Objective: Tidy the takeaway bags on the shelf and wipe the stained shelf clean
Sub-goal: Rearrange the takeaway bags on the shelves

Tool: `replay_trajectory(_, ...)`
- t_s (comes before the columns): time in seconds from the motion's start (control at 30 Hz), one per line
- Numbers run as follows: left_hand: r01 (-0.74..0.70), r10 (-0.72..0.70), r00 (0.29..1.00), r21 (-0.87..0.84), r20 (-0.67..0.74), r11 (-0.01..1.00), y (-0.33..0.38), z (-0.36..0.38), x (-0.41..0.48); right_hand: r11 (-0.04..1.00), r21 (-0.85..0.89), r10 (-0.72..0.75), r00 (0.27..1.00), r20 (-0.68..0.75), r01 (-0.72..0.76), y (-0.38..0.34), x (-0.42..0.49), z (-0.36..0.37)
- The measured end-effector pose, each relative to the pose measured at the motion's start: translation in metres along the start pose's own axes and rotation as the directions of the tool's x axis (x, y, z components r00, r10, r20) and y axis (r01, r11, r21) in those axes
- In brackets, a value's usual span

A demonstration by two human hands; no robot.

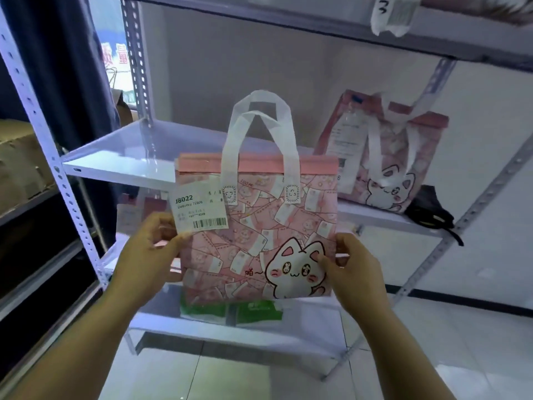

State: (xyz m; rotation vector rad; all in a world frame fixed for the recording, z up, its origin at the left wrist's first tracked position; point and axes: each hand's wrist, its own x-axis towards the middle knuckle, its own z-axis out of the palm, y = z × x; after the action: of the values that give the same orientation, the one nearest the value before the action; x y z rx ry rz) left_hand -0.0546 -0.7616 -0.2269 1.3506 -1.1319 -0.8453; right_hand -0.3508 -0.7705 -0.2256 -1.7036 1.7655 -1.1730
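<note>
The left hand (150, 249) and the right hand (354, 267) are each pinching a side edge of a pink cat-print bag (253, 226), thumbs lying on its front and fingers curling behind, so the bag is hanging upright in the air in front of the shelf (121, 157) and not resting on any board. A white label (199, 209) with a barcode is sticking out at the bag's upper left, just above the left thumb, and two white handles (259, 134) are standing up from its top. Behind the bag and to its right, a second pink bag (383, 157) is sitting on the middle board, with a black bundle (429, 212) lying just beside it; whether that is a cloth is unclear. Below the bag, a green-and-white bag (230, 310) is lying on the lower board, and a pale pink packet (129, 212) is showing partly behind the left hand. That is making two cat bags for certain, one green bag, and one doubtful packet. The tidying seems to be under way, with one bag still waiting to be placed; wiping looks not yet started, since neither hand is holding a cloth.
</note>
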Motion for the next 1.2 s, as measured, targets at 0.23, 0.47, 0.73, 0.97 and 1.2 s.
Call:
replay_trajectory(0.23, 0.106, -0.114, 0.981, 0.056, 0.156, 0.993, -0.036, 0.059, -0.017, 0.971, -0.135, 0.196, 0.98, -0.031, -0.199, 0.066, -0.021, -0.02)
replay_trajectory(0.47, 0.189, -0.231, 0.929, 0.166, 0.288, 0.968, -0.087, 0.122, -0.008, 0.908, -0.182, 0.37, 0.926, -0.076, -0.378, 0.123, -0.025, -0.022)
replay_trajectory(0.73, 0.117, -0.222, 0.93, 0.336, 0.294, 0.935, -0.132, 0.187, 0.021, 0.854, -0.129, 0.488, 0.863, -0.131, -0.503, 0.175, 0.013, -0.006)
replay_trajectory(0.97, 0.089, -0.217, 0.917, 0.36, 0.334, 0.929, -0.16, 0.236, 0.066, 0.855, -0.059, 0.498, 0.847, -0.187, -0.515, 0.212, 0.064, 0.011)
replay_trajectory(1.2, 0.045, -0.172, 0.941, 0.397, 0.29, 0.917, -0.186, 0.264, 0.1, 0.857, -0.044, 0.5, 0.849, -0.171, -0.514, 0.251, 0.097, 0.034)
